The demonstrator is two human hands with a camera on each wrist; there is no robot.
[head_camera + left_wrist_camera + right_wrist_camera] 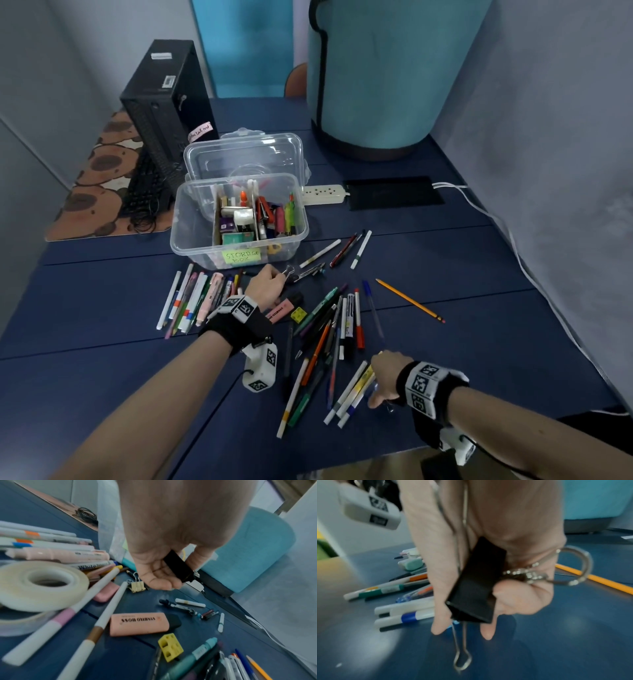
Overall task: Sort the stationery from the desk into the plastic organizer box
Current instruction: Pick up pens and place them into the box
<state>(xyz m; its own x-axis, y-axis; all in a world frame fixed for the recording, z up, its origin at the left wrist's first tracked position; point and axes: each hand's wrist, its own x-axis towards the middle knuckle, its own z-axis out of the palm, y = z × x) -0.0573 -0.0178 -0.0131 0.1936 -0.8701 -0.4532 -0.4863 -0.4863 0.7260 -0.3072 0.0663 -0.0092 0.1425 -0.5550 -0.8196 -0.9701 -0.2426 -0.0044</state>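
The clear organizer box (191, 219), labelled "STORAGE BOX", stands open at the desk's middle, partly filled with stationery. Just in front of it my left hand (274, 277) pinches a black binder clip (178, 566) above the desk. Near the front edge my right hand (380, 380) grips a larger black binder clip (477, 582) together with a metal ring clasp (580, 563). Loose pens lie in a row (191, 298) at the left and in a pile (329, 335) between my hands. A pink highlighter (139, 623), a yellow block (170, 647) and a tape roll (39, 585) lie below my left hand.
A black computer case (164, 113) and a brown mat (99, 178) stand at the back left. A teal padded seat (376, 75), a power strip (323, 193) and a black pad (394, 193) are behind. A yellow pencil (409, 300) lies to the right.
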